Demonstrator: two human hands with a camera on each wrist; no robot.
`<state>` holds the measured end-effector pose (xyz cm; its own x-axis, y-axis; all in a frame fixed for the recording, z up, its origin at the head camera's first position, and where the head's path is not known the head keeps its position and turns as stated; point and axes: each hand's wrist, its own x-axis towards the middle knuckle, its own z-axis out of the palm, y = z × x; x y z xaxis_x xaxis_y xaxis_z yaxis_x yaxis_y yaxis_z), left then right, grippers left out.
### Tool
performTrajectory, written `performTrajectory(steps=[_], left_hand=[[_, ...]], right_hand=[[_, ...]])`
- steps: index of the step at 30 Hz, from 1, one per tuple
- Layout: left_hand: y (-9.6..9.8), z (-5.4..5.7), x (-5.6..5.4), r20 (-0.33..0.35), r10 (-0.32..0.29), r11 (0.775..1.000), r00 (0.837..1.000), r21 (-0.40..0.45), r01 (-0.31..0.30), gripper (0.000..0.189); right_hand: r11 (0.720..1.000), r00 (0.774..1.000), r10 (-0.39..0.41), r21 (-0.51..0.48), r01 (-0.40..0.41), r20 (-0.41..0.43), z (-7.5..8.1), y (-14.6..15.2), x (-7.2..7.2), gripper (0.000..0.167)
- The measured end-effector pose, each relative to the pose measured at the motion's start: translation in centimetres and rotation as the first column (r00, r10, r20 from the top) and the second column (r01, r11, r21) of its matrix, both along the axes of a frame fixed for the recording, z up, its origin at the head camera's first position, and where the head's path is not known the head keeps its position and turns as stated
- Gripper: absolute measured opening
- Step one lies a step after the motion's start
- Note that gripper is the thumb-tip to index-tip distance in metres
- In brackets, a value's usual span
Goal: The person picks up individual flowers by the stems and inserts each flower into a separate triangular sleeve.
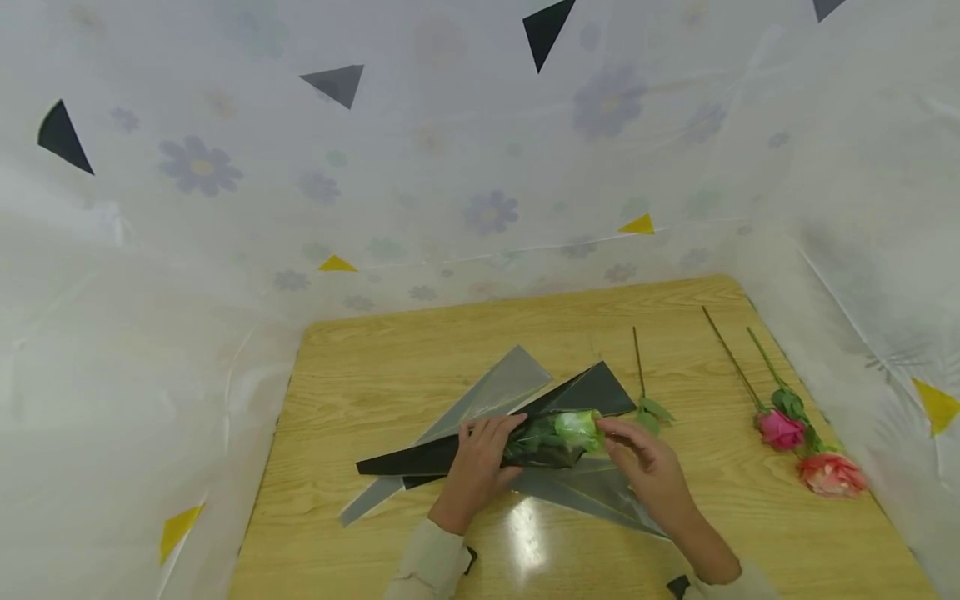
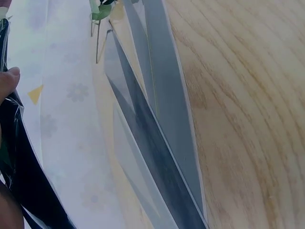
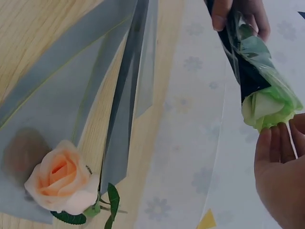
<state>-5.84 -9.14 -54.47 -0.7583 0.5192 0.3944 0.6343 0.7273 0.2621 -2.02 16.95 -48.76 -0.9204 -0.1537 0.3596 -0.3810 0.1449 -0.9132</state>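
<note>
My left hand [image 1: 480,462] grips a green rose [image 1: 576,428] around its black wrapping [image 1: 420,454], above the table. In the right wrist view the green rose [image 3: 269,107] hangs head-down in clear film and black wrap. My right hand [image 1: 652,471] touches the rim of its petals with the fingertips, the fingers fairly straight. Part of the left hand [image 2: 7,83] shows on the black wrap [image 2: 28,181] in the left wrist view. Beneath lie grey wrapping sheets [image 1: 510,375] and a black folded sheet [image 1: 592,392]. A peach rose [image 3: 62,179] lies beside them.
On the wooden table [image 1: 360,375], a magenta rose [image 1: 782,429] and a coral flower [image 1: 831,475] lie at the right. The peach rose's leafy stem [image 1: 640,367] points away. White flowered sheeting [image 1: 420,167] with coloured triangles hangs around the table.
</note>
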Motion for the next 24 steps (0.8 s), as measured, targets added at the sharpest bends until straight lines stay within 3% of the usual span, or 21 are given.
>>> performTrajectory(steps=[5, 11, 13, 20, 24], left_hand=[[-0.1, 0.1, -0.1, -0.020, -0.016, 1.000, 1.000, -0.006, 0.015, 0.096], [0.1, 0.0, 0.0, -0.052, -0.032, 0.999, 0.998, -0.019, 0.031, 0.097], [0.1, 0.0, 0.1, -0.055, -0.030, 0.999, 0.998, -0.025, 0.029, 0.098], [0.2, -0.1, 0.1, -0.055, -0.045, 0.999, 0.997, -0.008, 0.045, 0.099], [0.3, -0.1, 0.1, -0.057, -0.046, 0.999, 0.997, -0.009, 0.046, 0.099]], right_hand=[[0.967, 0.990, -0.089, 0.228, 0.112, -0.109, 1.6, -0.8, 0.5, 0.038], [0.963, 0.995, -0.054, 0.258, 0.073, -0.080, 2.1, -1.0, 0.5, 0.036], [0.966, 0.996, -0.033, 0.254, 0.053, -0.082, 1.8, -1.0, 0.4, 0.036], [0.961, 0.997, 0.032, 0.276, -0.010, -0.075, -1.6, -0.9, -0.3, 0.037], [0.963, 0.995, 0.062, 0.267, -0.039, -0.078, -2.3, -1.2, -0.3, 0.039]])
